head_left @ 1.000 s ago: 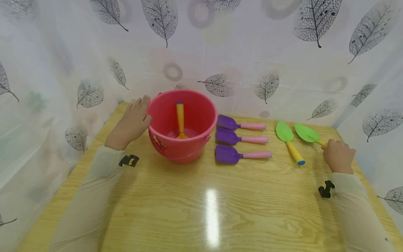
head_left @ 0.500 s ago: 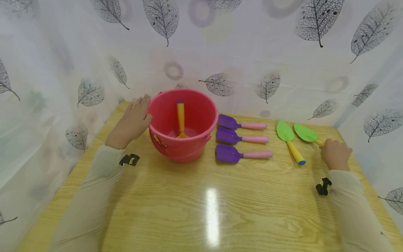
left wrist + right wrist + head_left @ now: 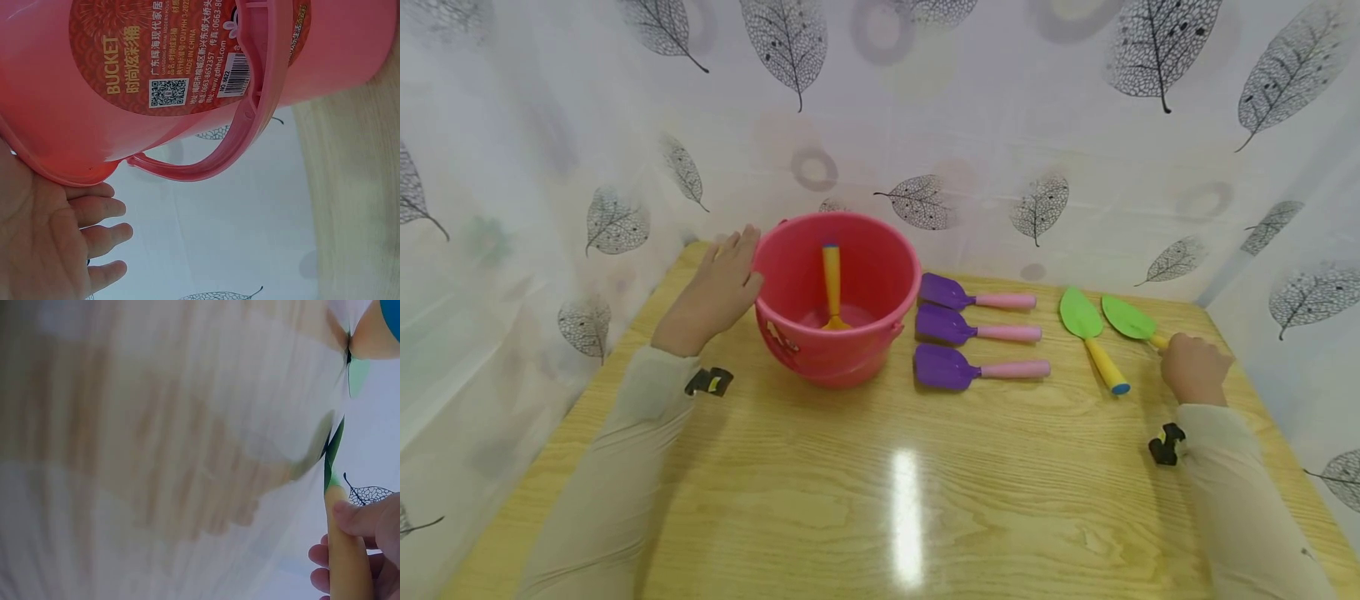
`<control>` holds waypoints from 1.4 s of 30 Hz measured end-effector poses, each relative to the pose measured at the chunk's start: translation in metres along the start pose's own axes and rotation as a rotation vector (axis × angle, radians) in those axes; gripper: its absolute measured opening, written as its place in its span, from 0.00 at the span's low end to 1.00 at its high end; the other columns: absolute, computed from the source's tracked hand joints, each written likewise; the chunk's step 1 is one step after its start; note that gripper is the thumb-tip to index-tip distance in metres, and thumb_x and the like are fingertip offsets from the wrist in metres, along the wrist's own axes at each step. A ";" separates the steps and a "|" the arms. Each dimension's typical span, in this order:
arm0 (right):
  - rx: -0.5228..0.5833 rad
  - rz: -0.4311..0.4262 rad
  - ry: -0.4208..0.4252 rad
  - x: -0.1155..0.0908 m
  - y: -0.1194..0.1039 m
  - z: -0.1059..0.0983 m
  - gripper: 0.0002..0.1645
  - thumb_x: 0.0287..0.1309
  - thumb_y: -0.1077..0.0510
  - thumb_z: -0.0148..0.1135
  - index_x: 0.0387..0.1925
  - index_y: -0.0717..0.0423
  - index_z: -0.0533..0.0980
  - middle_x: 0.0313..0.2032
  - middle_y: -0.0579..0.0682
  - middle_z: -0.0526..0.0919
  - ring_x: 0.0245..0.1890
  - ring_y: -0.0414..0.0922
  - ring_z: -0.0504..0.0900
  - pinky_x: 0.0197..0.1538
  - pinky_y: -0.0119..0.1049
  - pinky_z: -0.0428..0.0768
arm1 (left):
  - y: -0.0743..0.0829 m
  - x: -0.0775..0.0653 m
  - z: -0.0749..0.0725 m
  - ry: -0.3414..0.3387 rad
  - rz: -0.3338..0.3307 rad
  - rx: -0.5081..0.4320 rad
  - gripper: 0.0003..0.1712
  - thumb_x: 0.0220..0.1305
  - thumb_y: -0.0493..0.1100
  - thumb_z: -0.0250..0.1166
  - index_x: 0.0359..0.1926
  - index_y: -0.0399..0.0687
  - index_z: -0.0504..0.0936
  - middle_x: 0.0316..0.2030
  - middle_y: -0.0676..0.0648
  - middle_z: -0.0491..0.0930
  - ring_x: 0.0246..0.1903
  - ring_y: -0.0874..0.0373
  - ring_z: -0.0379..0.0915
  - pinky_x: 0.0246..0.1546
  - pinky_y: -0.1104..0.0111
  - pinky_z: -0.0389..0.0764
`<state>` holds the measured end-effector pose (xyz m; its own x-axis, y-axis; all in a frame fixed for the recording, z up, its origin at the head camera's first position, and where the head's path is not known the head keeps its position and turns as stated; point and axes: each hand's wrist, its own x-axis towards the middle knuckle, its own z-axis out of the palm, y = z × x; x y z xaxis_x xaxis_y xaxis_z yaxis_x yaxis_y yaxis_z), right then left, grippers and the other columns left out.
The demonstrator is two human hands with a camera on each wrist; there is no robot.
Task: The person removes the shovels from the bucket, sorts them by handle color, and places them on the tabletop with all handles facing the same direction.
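Observation:
My left hand rests against the left rim of a pink bucket, fingers extended; the left wrist view shows the palm and fingers at the rim. Inside the bucket stands a toy shovel with a yellow handle. At the right, my right hand grips the yellow handle of a green toy shovel. In the right wrist view the thumb lies along that handle and the fingers wrap behind it. Another green toy shovel lies just left of the held one.
Between the bucket and the green shovels lie three purple toy shovels with pink handles, in a column. A leaf-patterned curtain hangs behind the wooden table. The bucket's handle hangs down its side.
My right hand has shifted slightly left, closer to the green blade, while the held shovel has barely moved. The left hand keeps its place at the bucket.

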<state>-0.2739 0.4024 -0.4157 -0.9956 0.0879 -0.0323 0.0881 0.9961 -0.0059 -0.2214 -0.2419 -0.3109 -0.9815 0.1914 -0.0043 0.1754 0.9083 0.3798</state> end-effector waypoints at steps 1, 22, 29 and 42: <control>0.004 0.000 -0.008 0.000 0.000 0.001 0.20 0.62 0.60 0.50 0.32 0.80 0.71 0.28 0.79 0.75 0.29 0.74 0.74 0.36 0.72 0.70 | 0.000 0.000 0.000 0.000 0.000 0.001 0.36 0.69 0.45 0.33 0.73 0.35 0.35 0.74 0.37 0.35 0.73 0.39 0.29 0.72 0.48 0.29; 0.000 -0.148 -0.055 -0.015 -0.007 -0.005 0.15 0.58 0.62 0.43 0.21 0.68 0.66 0.18 0.63 0.71 0.19 0.58 0.71 0.36 0.67 0.65 | 0.001 -0.001 0.000 0.011 0.006 -0.003 0.36 0.69 0.45 0.33 0.72 0.34 0.36 0.74 0.35 0.35 0.73 0.38 0.29 0.72 0.48 0.30; -0.029 -0.172 -0.029 -0.016 -0.010 -0.004 0.17 0.59 0.58 0.46 0.18 0.65 0.65 0.17 0.63 0.72 0.18 0.58 0.72 0.36 0.67 0.66 | 0.001 -0.001 0.000 0.011 0.008 -0.011 0.36 0.69 0.45 0.33 0.72 0.34 0.36 0.74 0.36 0.35 0.73 0.39 0.29 0.73 0.50 0.29; -0.066 -0.195 -0.091 -0.013 -0.009 -0.001 0.17 0.59 0.59 0.47 0.16 0.62 0.66 0.17 0.60 0.71 0.18 0.56 0.72 0.40 0.71 0.64 | -0.001 -0.001 0.001 0.014 0.017 -0.008 0.36 0.69 0.46 0.33 0.73 0.35 0.36 0.74 0.36 0.35 0.73 0.39 0.29 0.72 0.48 0.30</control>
<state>-0.2621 0.3918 -0.4143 -0.9864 -0.1043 -0.1273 -0.1107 0.9929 0.0444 -0.2209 -0.2425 -0.3117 -0.9794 0.2012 0.0149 0.1912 0.9019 0.3874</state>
